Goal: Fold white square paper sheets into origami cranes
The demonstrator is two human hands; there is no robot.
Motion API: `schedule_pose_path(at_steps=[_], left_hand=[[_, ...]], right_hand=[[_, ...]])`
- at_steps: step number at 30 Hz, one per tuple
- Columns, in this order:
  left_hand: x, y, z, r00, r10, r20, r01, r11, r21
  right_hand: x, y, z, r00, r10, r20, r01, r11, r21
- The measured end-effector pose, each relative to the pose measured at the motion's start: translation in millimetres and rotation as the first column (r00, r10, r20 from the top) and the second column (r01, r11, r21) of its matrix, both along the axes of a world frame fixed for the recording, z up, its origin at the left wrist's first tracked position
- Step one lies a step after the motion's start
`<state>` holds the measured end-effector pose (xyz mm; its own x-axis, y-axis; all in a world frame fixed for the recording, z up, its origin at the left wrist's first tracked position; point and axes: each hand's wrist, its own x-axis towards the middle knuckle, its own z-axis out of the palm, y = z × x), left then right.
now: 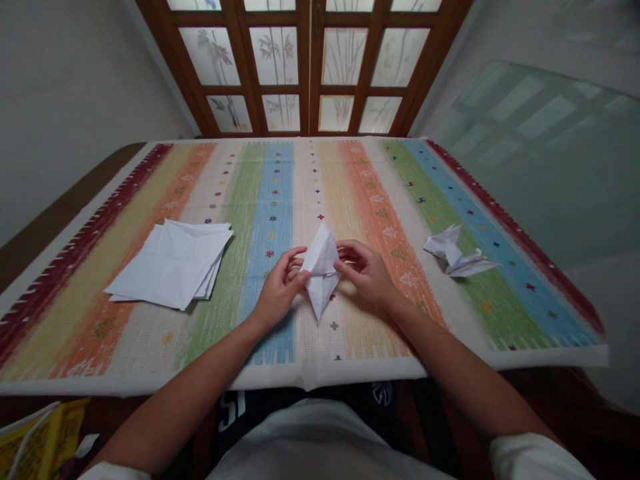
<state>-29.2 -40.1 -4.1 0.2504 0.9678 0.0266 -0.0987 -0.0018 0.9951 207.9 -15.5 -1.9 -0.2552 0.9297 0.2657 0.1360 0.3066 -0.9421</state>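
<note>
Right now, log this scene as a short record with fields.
left grip: pinches the folded paper at its left edge
right grip: pinches the same piece at its right edge
folded paper: white, one point aimed toward the person
left side: stack of sheets, white, creased, lying flat
right side: paper figure, white, lying apart from both hands
surface: striped tablecloth
behind: wooden doors with glass panes

Wooden frosted-glass doors (310,67), pale walls (75,87)
</note>
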Motion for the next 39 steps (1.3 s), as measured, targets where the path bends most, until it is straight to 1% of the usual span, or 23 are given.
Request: schedule_pose_path(at_steps=[2, 4, 7, 10, 13, 15, 18, 20, 22, 24, 26, 28, 29, 31, 33, 34, 36, 39], left_hand=[[1, -1, 1.2, 0.999, 0.027, -0.032, -0.026, 0.999, 0.044], [2, -3, 1.8, 0.997, 0.06, -0.052, -0.056, 0.995, 0.08], [3, -4, 1.3, 0.984, 0.127, -0.122, -0.109, 0.983, 0.146], [1, -2, 0.3, 0.942, 0.203, -0.265, -0.138, 0.959, 0.247], [-2, 2, 0.3, 0.879, 0.226, -0.419, -0.089, 0.943, 0.322], [-4, 3, 0.0, 0.862, 0.226, -0.454, -0.05, 0.928, 0.369], [-6, 4, -2.8, 0.841, 0.244, -0.482, 0.024, 0.875, 0.484], [-6, 4, -6.6, 0.803, 0.259, -0.537, 0.095, 0.834, 0.544], [-6, 3, -10.8, 0.756, 0.236, -0.61, 0.194, 0.809, 0.554], [-5, 2, -14.0, 0.71, 0.176, -0.682, 0.302, 0.798, 0.521], [-5, 2, -14.9, 0.661, 0.134, -0.738, 0.379, 0.79, 0.483], [-5, 1, -13.5, 0.62, 0.124, -0.775, 0.424, 0.778, 0.463], [-5, 1, -12.3, 0.602, 0.123, -0.789, 0.444, 0.769, 0.459], [-5, 0, -9.9, 0.574, 0.118, -0.81, 0.485, 0.748, 0.453], [-4, -1, -9.2, 0.553, 0.124, -0.824, 0.515, 0.726, 0.455], [-4, -1, -9.8, 0.547, 0.132, -0.827, 0.525, 0.716, 0.461], [-4, 0, -12.7, 0.548, 0.158, -0.821, 0.529, 0.696, 0.487], [-5, 3, -19.1, 0.577, 0.208, -0.79, 0.503, 0.671, 0.544]], right_hand=[[-2, -1, -1.8, 0.999, -0.034, -0.031, 0.033, 0.999, -0.039], [-3, -1, -1.4, 0.998, -0.056, -0.02, 0.056, 0.998, -0.021], [-4, -2, 2.7, 0.997, -0.06, 0.048, 0.055, 0.994, 0.096], [-6, -4, 6.3, 0.991, -0.049, 0.129, 0.026, 0.984, 0.175], [-7, -6, 5.8, 0.982, -0.05, 0.181, 0.018, 0.984, 0.175], [-7, -6, 3.8, 0.975, -0.08, 0.205, 0.044, 0.984, 0.173], [-5, -3, -0.1, 0.952, -0.171, 0.253, 0.13, 0.977, 0.169], [-2, 0, -2.5, 0.923, -0.201, 0.329, 0.159, 0.976, 0.152], [2, 2, -4.3, 0.877, -0.176, 0.448, 0.134, 0.983, 0.126], [6, 3, -4.8, 0.812, -0.138, 0.567, 0.101, 0.99, 0.095], [10, 3, -3.7, 0.762, -0.125, 0.635, 0.09, 0.992, 0.087], [13, 4, -1.2, 0.757, -0.117, 0.643, 0.044, 0.991, 0.128], [14, 4, 0.2, 0.767, -0.098, 0.634, -0.006, 0.987, 0.161], [15, 6, 2.2, 0.79, -0.017, 0.612, -0.141, 0.968, 0.208], [16, 7, 2.5, 0.785, 0.09, 0.613, -0.264, 0.944, 0.199], [16, 7, 2.0, 0.773, 0.132, 0.621, -0.304, 0.936, 0.179], [16, 7, 0.5, 0.753, 0.164, 0.637, -0.328, 0.933, 0.148], [17, 7, -1.3, 0.753, 0.119, 0.647, -0.27, 0.953, 0.139]])
